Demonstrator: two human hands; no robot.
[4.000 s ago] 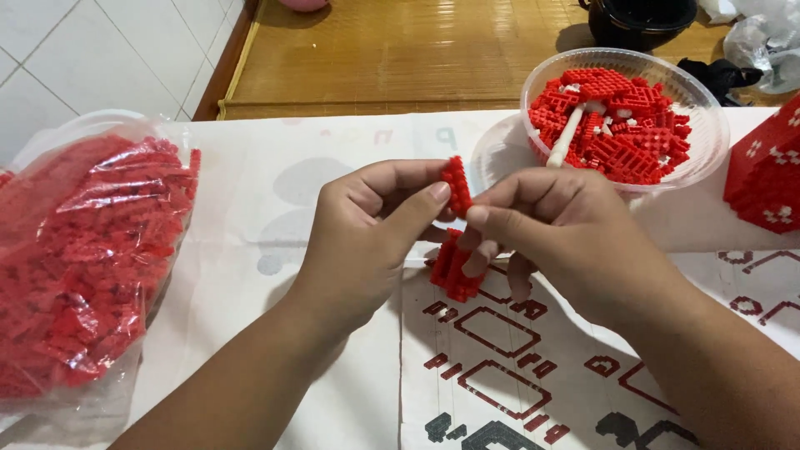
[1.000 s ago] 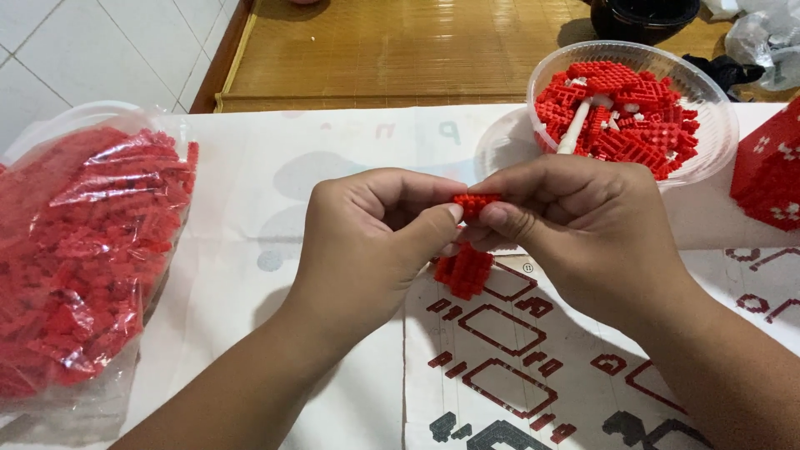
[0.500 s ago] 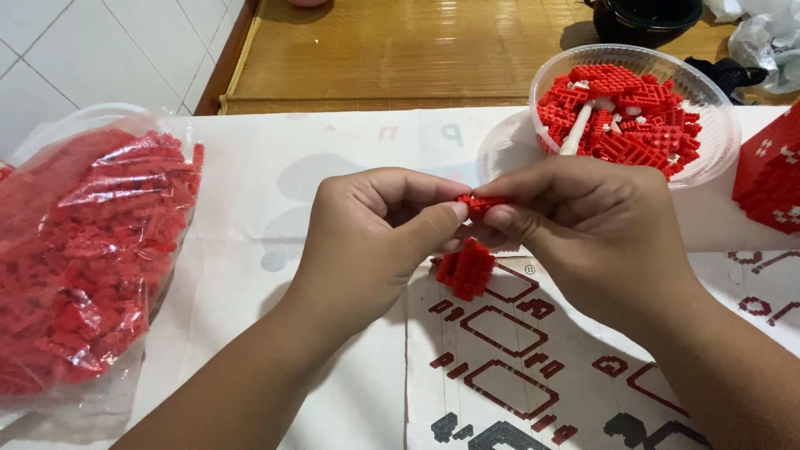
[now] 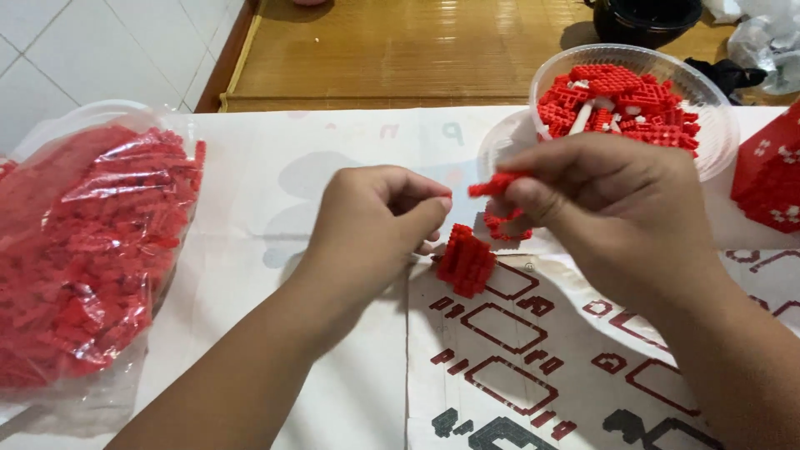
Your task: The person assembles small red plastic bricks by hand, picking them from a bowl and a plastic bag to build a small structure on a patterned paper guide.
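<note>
Brick strip (image 4: pixel 493 185), pinched in right hand (image 4: pixel 604 212) fingertips at 12 o'clock of block (image 4: pixel 467 262) below curled, seemingly empty left hand (image 4: pixel 375 225), could slip if pinch loosens, judging by shallow hold.

Red bricks (image 4: pixel 467 262), clear bowl (image 4: pixel 717 125), seemingly white cloth (image 4: pixel 275 192).

A white-tiled floor (image 4: pixel 108 42) fills the upper left corner — beside it lies a woven bamboo mat (image 4: pixel 400 50), edged in dark brown. Light seems even and soft, possibly from overhead — shadows are faint.
</note>
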